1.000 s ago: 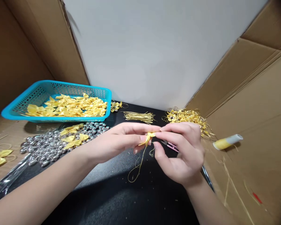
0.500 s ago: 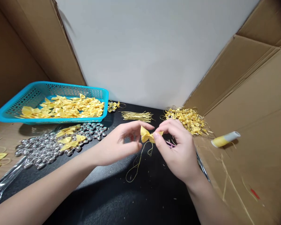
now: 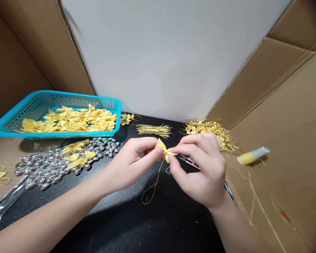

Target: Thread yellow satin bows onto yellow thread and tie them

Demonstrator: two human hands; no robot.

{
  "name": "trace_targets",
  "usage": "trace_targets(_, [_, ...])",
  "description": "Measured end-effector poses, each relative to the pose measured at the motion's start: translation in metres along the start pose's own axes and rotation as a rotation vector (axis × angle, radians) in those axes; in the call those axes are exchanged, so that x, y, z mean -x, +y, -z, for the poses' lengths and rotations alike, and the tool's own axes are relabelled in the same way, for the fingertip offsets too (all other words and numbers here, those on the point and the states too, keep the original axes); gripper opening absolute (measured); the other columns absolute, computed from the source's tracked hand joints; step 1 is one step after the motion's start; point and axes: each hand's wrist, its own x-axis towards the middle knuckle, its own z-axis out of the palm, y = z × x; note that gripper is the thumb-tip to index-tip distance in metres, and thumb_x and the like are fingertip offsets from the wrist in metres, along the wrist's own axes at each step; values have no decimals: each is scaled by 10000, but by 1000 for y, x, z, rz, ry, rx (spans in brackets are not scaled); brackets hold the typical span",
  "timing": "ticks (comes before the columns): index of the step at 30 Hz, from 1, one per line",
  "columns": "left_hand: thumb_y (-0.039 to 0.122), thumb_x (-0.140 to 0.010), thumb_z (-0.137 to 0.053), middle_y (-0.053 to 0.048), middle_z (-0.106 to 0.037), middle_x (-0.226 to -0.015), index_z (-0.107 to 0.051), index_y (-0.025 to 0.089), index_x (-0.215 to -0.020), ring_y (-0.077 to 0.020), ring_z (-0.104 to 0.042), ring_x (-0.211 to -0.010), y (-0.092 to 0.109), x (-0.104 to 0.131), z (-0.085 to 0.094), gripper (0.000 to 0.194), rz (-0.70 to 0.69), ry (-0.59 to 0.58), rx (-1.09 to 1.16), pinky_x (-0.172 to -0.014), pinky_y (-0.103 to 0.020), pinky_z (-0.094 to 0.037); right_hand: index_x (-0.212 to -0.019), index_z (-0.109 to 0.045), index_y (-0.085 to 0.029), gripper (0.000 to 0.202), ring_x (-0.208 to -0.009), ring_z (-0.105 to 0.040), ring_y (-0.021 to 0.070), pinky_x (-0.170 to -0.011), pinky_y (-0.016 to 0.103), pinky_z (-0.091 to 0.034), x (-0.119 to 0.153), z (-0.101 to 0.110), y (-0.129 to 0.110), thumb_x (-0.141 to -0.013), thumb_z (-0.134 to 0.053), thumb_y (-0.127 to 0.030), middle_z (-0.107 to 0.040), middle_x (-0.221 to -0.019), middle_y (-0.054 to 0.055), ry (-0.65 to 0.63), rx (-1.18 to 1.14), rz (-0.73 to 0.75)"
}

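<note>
A yellow ribbon bow (image 3: 162,144) is held between both hands above the black work surface. The thumb and fingers of my left hand (image 3: 137,158) pinch its left loop. My right hand (image 3: 200,168) has thumb and forefinger closed on the bow's right side, close to its knot. Below the bow a thin gold cord (image 3: 155,184) hangs down and ends in a loop on the table. Behind my right fingers lie small scissors with pink handles (image 3: 191,162), partly hidden.
At left stands a blue basket (image 3: 55,135) of yellow bows, with silver beads (image 3: 47,168) spread before it. Gold ties (image 3: 154,130) lie at the back centre. A heap of finished-looking bows (image 3: 210,131) sits back right, near a yellow-and-white tube (image 3: 253,156). Cardboard walls flank the table.
My left thumb and fingers have closed onto the bow's left loop. The right hand has shifted its hold toward the knot, and the bow has turned. More of the scissors shows.
</note>
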Motion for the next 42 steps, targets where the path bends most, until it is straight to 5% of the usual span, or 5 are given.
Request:
trace_targets(9, [272,-852,-513,16,-453,-529,-490,172,-571,-115,-390,-504,-23,-13,13,299,105,-126,-524,-512,-246,-235,-744,-677,-225,107,-793,-603,159,-823,373,-369,-1,-4,23,-838,-635,-196,-703,-798,-22,-315,38,-79])
trace_targets(13, [238,-751,-599,15,-431,-428,-494,184,-454,-99,-302,-404,-72,-20,26,319,365,-287,-681,-493,-271,-170,-728,-687,-207,51,-730,-602,159,-682,305,-424,3,-4,57,-779,-683,-206,-686,-772,0,-680,77,-330])
trace_targets(18, [208,-737,-603,50,-367,-475,-526,180,-532,-78,-290,-443,-98,-20,31,221,175,-130,-773,-494,-247,-135,-745,-714,-202,142,-652,-600,123,-597,236,-422,19,-22,85,-643,-768,-118,-677,-738,-15,-1115,56,-484])
trace_targets(27, [168,-764,-645,-4,-615,-851,-673,212,-846,-150,-587,-720,-63,-18,-12,98,23,-604,-638,-607,-230,-397,-721,-732,-206,132,-676,-579,109,-596,212,-372,27,-45,82,-635,-784,-120,-676,-761,-13,-1223,93,-414])
trace_targets(42, [338,-901,-554,-59,-581,-847,-738,306,-1119,-205,-545,-799,-94,-18,-28,287,-234,-452,-918,-683,-302,-415,-700,-764,-242,84,-649,-566,102,-568,218,-335,24,-42,87,-664,-766,-166,-684,-741,-25,-1324,144,-376])
